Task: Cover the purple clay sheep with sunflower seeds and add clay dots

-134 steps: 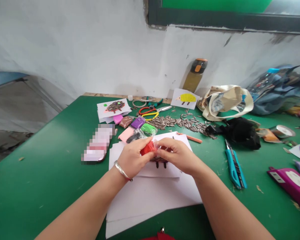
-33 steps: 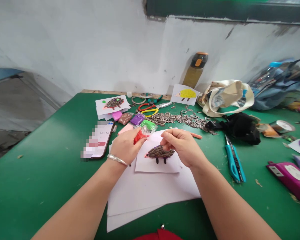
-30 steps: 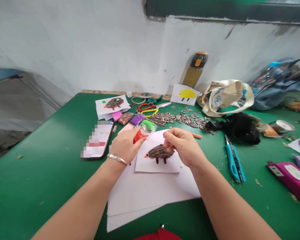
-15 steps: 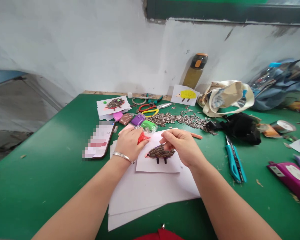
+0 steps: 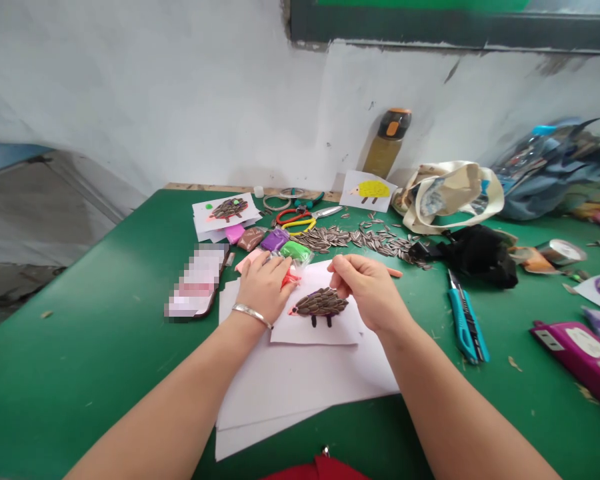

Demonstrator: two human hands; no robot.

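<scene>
A hedgehog picture (image 5: pixel 323 303) lies in front of me, its back covered in sunflower seeds, with black legs and a pink face. The white card (image 5: pixel 300 333) under it rests on larger paper sheets (image 5: pixel 300 393). My left hand (image 5: pixel 264 285) lies at the card's upper left with its fingers stretched out, partly over a red clay packet (image 5: pixel 291 277). Just above the hedgehog's upper right, my right hand (image 5: pixel 364 287) is closed in a pinch. Whatever its fingertips hold, if anything, is too small to make out.
Clay packets (image 5: pixel 296 251), loose sunflower seeds (image 5: pixel 380 241) and scissors (image 5: pixel 300 220) lie behind the card. A phone (image 5: pixel 197 280) is at left. On the right are a utility knife (image 5: pixel 467 320) and a purple box (image 5: pixel 575 357). A bottle (image 5: pixel 387 140) stands by the wall.
My left hand has shifted slightly right and flattened. My right hand has moved a little right, uncovering more of the hedgehog's seeded back.
</scene>
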